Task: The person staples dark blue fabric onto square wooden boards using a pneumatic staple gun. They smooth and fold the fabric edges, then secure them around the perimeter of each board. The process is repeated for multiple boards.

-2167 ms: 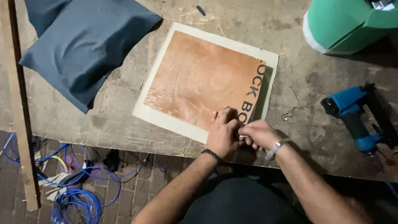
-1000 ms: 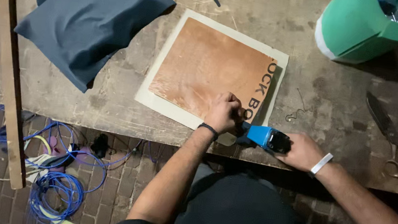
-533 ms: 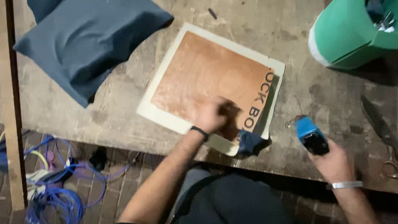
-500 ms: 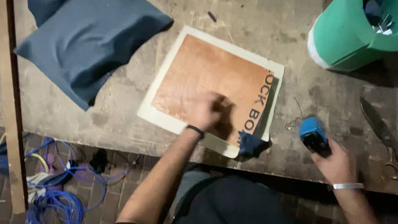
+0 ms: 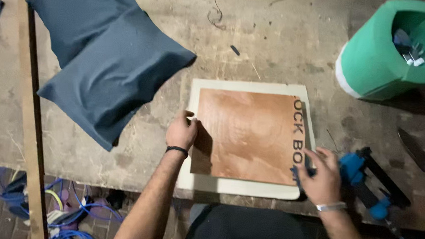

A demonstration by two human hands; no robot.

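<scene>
Since half a second back, right hand (image 5: 322, 178) has let go of the blue staple gun (image 5: 366, 181), now lying at lower right on the worn concrete workbench (image 5: 281, 33). Board has shifted square to me. Left hand (image 5: 181, 131) flat, fingers together, on left edge of the brown plywood square over white foam pad (image 5: 249, 135), frame centre. Right hand spread on its right edge, gripping nothing. Dark fabric shows only at that corner; I judge most edges still unfastened. Blue cushions (image 5: 109, 69) crowd upper left; green foam roll (image 5: 398, 48) upper right; bench's near edge close below
</scene>
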